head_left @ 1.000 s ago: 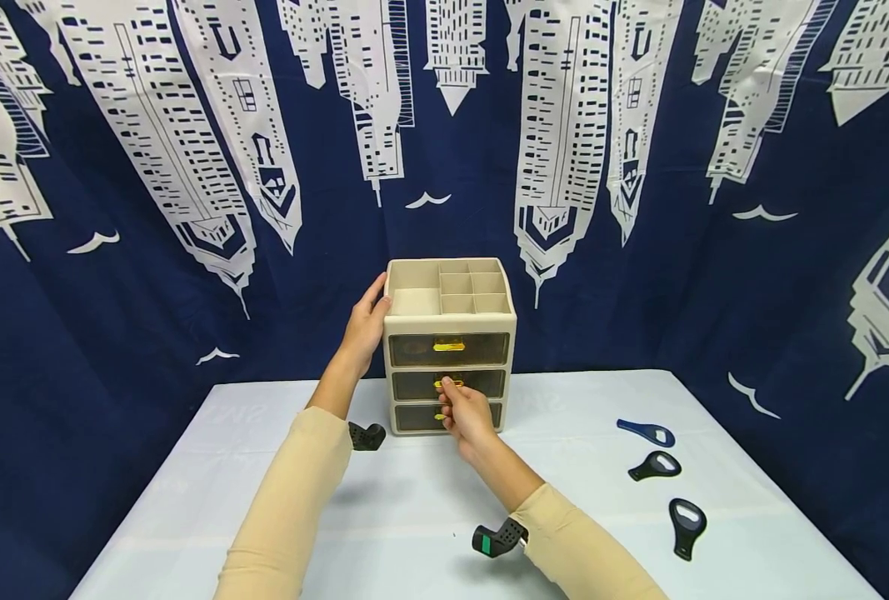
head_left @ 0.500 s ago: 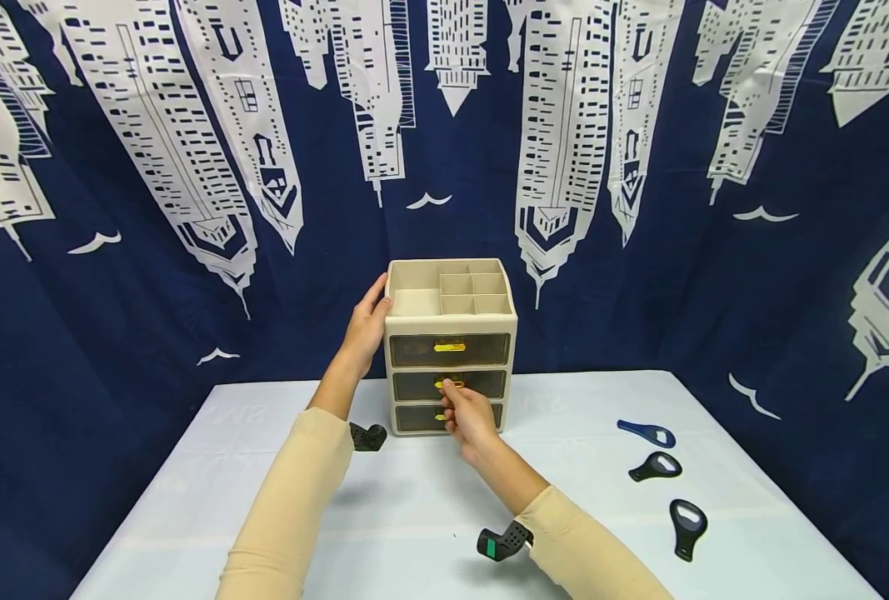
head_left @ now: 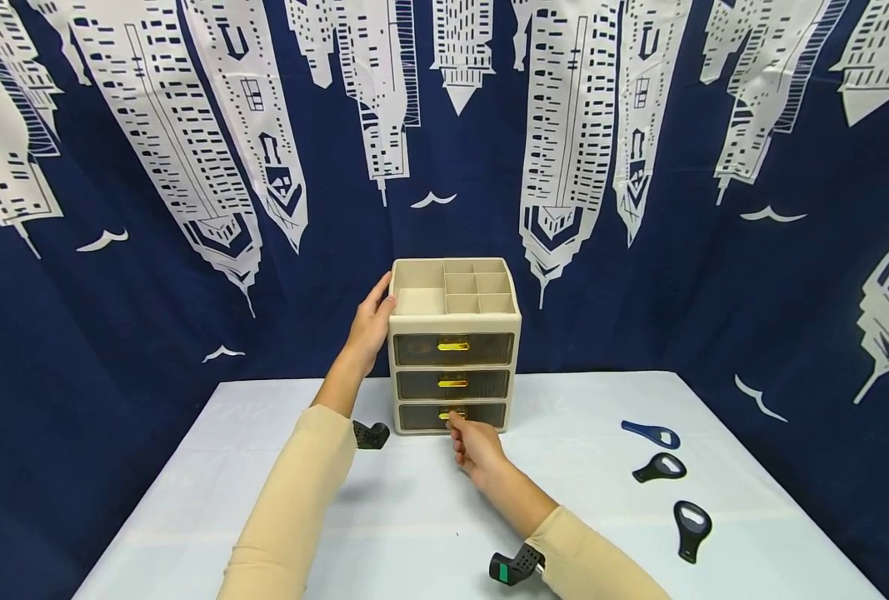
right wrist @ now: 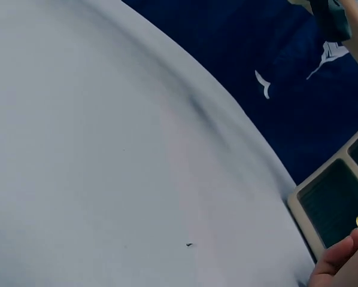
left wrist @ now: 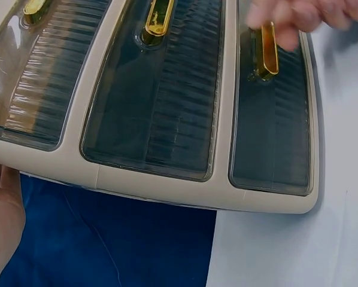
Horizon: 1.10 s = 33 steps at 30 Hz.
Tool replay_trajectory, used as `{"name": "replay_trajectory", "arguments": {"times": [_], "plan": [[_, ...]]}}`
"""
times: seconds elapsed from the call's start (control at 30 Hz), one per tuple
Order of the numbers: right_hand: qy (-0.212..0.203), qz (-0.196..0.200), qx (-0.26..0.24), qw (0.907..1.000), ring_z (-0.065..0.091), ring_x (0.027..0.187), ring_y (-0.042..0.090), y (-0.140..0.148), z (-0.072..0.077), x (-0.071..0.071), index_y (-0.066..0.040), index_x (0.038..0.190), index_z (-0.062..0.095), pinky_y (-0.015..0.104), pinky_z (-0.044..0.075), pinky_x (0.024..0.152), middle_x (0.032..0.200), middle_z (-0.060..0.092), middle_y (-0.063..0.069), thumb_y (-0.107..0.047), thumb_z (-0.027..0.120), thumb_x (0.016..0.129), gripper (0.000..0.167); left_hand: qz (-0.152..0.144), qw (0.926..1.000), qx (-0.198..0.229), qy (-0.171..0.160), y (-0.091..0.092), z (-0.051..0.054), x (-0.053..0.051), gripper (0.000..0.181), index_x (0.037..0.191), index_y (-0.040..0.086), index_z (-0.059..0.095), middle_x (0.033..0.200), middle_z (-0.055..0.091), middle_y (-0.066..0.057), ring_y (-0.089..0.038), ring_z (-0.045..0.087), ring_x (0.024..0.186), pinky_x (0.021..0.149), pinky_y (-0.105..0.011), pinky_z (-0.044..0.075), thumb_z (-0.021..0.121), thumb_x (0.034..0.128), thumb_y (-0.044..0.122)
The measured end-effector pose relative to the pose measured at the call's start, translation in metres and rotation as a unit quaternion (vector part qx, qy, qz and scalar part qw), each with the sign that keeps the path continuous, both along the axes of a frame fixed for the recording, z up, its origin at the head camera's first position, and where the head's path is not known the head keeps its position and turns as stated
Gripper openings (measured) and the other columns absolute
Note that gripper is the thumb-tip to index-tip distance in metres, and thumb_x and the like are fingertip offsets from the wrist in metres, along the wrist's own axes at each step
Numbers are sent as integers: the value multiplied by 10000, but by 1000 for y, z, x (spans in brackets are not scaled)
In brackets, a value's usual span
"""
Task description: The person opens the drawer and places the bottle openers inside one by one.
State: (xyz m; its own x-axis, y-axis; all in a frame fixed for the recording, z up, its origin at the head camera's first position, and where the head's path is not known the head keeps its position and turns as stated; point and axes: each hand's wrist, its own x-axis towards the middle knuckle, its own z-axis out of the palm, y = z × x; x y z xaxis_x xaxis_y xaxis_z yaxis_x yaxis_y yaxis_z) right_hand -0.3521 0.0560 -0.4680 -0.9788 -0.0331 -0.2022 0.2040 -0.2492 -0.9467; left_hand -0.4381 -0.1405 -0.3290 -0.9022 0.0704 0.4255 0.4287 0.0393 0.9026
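A cream drawer organizer [head_left: 455, 320] with three dark see-through drawers stands upright at the back of the table. My left hand [head_left: 369, 327] rests flat along its upper left side; in the left wrist view only part of this hand [left wrist: 4, 218] shows. At the bottom drawer [head_left: 422, 417], the thumb and curled fingers of my right hand [head_left: 480, 450] pinch the gold handle [left wrist: 267, 54]. That hand looks blurred in the left wrist view. All three drawers are pushed in. The middle drawer's handle [head_left: 452, 383] and the top drawer's handle [head_left: 453, 346] are uncovered.
On the right of the white table [head_left: 384, 517] lie a blue bottle opener-like tool [head_left: 651, 434] and two black ones, one [head_left: 660, 467] behind the other [head_left: 691, 530]. A navy curtain [head_left: 339, 275] with a skyline print hangs close behind the organizer.
My right hand has left the middle drawer's handle and moved down to the bottom drawer's handle. My left hand stays against the organizer's side.
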Motion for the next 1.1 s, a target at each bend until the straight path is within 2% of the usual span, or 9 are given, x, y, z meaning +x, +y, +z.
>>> {"name": "replay_trajectory", "arguments": {"times": [0.07,0.3,0.4,0.63,0.67,0.77,0.87,0.9,1.1], "plan": [[-82,-34,0,10000,433,596,37,0,-3,-2,55,1102,662,167,374,536,718,520,-54,-265,630,1056,325,-19,10000,-13,23,0,0,0,549,1660,178,267,1670,286,-76,-259,343,1471,1175,-462,295,402,1129,202],[44,-158,-100,9998,445,620,40,1,-8,-13,1,983,642,156,383,549,758,538,-31,-231,666,1038,239,23,10000,-63,-7,-1,-1,-1,550,1660,180,267,1665,298,-89,-278,361,1463,1172,-479,300,409,1129,208],[14,-147,-99,9998,442,618,42,1,-10,-14,-2,987,650,164,381,547,759,541,-33,-230,663,1040,234,49,9999,-98,-37,-1,-2,-1,553,1661,184,266,1662,304,-94,-280,366,1458,1170,-483,299,411,1128,212],[27,-109,-3,9999,432,626,46,1,-12,-8,40,1082,663,163,380,549,779,532,-34,-257,635,1058,299,39,10000,-42,-28,-1,-3,-1,545,1656,189,284,1646,332,-121,-295,404,1430,1161,-483,311,411,1127,216],[30,-92,-5,10000,431,628,47,1,-12,-7,40,1084,662,163,380,550,780,530,-34,-260,635,1059,302,21,10000,-53,-56,-1,1,3,546,1658,175,273,1649,322,-133,-306,396,1436,1164,-491,306,405,1129,201],[36,-78,-31,10000,429,627,46,1,-11,-4,29,1070,661,161,380,548,775,528,-37,-266,640,1056,296,-24,10000,-52,-40,-1,1,4,548,1662,171,258,1655,308,-134,-322,385,1443,1167,-504,297,398,1134,211],[38,-74,-41,10000,427,624,44,1,-11,-2,34,1071,660,158,379,542,768,526,-38,-269,642,1054,304,-33,10000,-48,-59,-1,2,4,548,1662,170,256,1660,300,-122,-320,371,1453,1173,-505,286,399,1135,212],[40,-76,-39,10000,428,624,44,1,-11,-1,37,1073,659,157,379,540,767,527,-38,-269,643,1054,307,-21,10000,-43,-18,-1,-2,0,546,1661,181,263,1660,304,-108,-309,372,1453,1174,-499,286,402,1135,226],[56,-45,-45,10000,424,632,48,2,-10,4,62,1120,640,160,376,543,772,527,-32,-275,637,1057,343,41,10000,-84,34,-1,-1,-1,548,1659,165,266,1657,308,-110,-307,384,1445,1165,-501,306,402,1130,212]]}}
